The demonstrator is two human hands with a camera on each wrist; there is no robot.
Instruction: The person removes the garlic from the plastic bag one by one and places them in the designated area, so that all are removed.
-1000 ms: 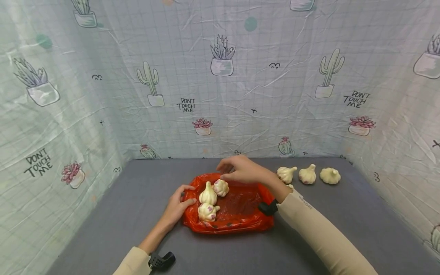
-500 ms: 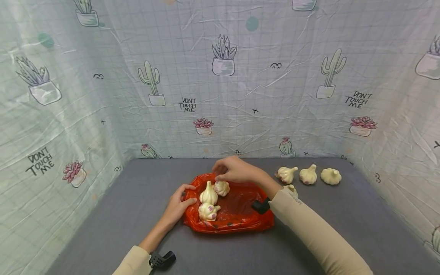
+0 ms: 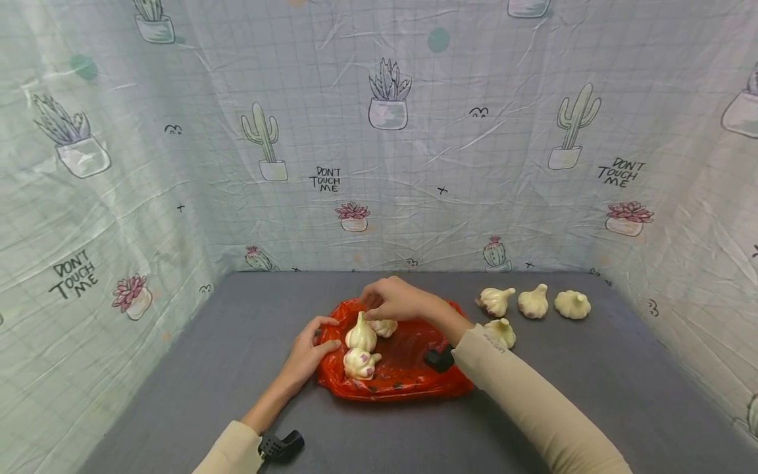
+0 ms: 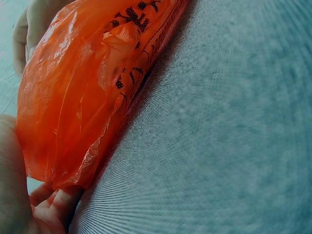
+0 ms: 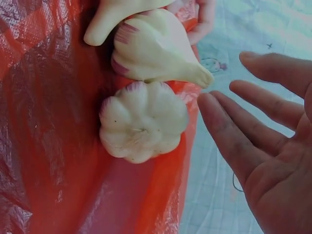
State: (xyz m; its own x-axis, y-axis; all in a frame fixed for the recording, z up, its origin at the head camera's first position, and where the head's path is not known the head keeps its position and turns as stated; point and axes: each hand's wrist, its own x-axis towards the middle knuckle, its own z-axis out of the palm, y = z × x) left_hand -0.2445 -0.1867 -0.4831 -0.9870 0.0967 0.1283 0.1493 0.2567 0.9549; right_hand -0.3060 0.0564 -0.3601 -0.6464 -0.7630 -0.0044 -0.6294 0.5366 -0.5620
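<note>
A red plastic bag, spread open like a shallow tray, has three garlic bulbs in its left part. One bulb stands with its stem up, another lies in front of it, and a third sits behind, partly covered by my right hand. That hand hovers at the stem of the upright bulb; the right wrist view shows its fingers fairly straight, holding nothing, close to a garlic stem. At the bag's left edge my left hand grips the plastic between thumb and fingers.
Several more garlic bulbs lie on the grey table to the right: one near the right sleeve, and a back row with a left, a middle and a right bulb. A patterned curtain encloses the back and sides.
My right hand has moved left and slightly lower, from behind the third bulb to the upright bulb's stem. My left hand stays at the bag's edge.
</note>
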